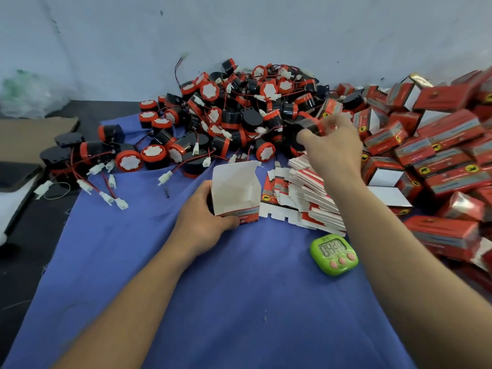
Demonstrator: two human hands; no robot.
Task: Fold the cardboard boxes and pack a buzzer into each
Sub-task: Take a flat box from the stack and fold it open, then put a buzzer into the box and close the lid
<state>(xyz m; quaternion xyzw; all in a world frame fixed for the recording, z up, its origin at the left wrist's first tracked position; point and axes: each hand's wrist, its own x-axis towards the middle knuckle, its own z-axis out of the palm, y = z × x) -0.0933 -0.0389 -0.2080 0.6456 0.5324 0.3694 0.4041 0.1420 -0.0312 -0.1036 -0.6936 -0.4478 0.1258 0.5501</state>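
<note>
Set up and open at the top, one box (237,187): white inside, a red printed band low on the front, lid flap standing at the back. Upright on the blue cloth (213,288), mid-scene, just in front of the buzzer heap (239,110). In that heap, black drums with red rims and white faces, thin red and black leads ending in white plugs, all banked up towards the wall (239,27).

Stretched forward over the cloth, the left forearm. Around the box's near left corner, the left hand (202,217): thumb along the front bottom edge, fingers curled round the left side, gripping.

Reaching further, the right arm, passing above a slumped stack of flat blanks (306,193). At the heap's right edge, the right hand (332,147), fingers curled round a buzzer (311,126), black with a red rim. Blurred there, so exact finger placement hard to tell.

Off to the right, a pile of red closed boxes (439,155). Just left of the right forearm, a green timer (334,255) with pink buttons, lying on the cloth just in front of the blanks.
</note>
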